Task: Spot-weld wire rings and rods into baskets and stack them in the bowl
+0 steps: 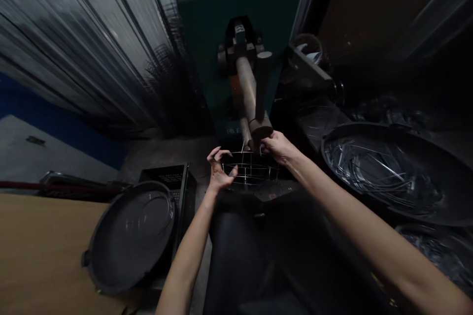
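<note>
A round wire basket (246, 177) of thin metal rods is under the tip of a thick metal machine arm (249, 88). My left hand (220, 170) is at the basket's left side, its fingers curled over the rim and the thumb on the near side. At the basket's far right edge, just beside the machine's lower electrode end (261, 130), my right hand (277, 146) is closed in a pinch. A short thin wire (260, 149) shows at its fingertips; most of it is hidden by the fingers and shadow.
A green machine body (199, 24) stands ahead. To the right, a large dark basin (454, 192) holds many bent wire pieces (388, 172), with another filled container (436, 251) below it. On the left, a shallow round tray (129, 241) sits by a black crate (185, 182).
</note>
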`<state>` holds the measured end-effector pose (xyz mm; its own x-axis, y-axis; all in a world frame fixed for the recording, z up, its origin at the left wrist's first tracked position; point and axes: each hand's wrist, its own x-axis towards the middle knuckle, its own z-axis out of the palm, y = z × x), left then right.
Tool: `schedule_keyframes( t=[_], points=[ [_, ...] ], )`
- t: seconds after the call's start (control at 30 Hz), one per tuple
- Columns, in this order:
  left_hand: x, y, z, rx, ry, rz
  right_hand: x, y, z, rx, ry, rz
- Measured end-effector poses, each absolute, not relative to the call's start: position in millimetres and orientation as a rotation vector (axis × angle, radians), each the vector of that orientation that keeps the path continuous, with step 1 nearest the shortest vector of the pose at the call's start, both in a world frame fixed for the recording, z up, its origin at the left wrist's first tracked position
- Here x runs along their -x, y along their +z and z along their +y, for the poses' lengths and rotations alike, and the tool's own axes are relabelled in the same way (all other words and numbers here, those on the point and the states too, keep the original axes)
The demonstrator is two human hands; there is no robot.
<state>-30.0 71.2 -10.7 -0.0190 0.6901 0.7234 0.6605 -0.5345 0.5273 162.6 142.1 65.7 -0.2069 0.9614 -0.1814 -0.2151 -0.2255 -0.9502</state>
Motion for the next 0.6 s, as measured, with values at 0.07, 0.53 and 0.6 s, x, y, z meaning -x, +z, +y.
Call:
schedule_keyframes(
  t=[0.07, 0.53, 0.6],
  points=[
    [31.9, -12.3, 71.6, -2.181, 1.616, 1.510, -160.7, 63.8, 143.7, 1.092, 1.598, -1.053],
    [23.8, -11.0, 72.4, -2.091, 1.652, 1.423, -159.5, 60.4, 148.6, 1.317, 1.509, -1.117],
    [24.1, -12.3, 73.7, -2.034, 1.658, 1.394, -157.9, 59.8, 150.3, 1.318, 1.502, -1.120]
  ],
)
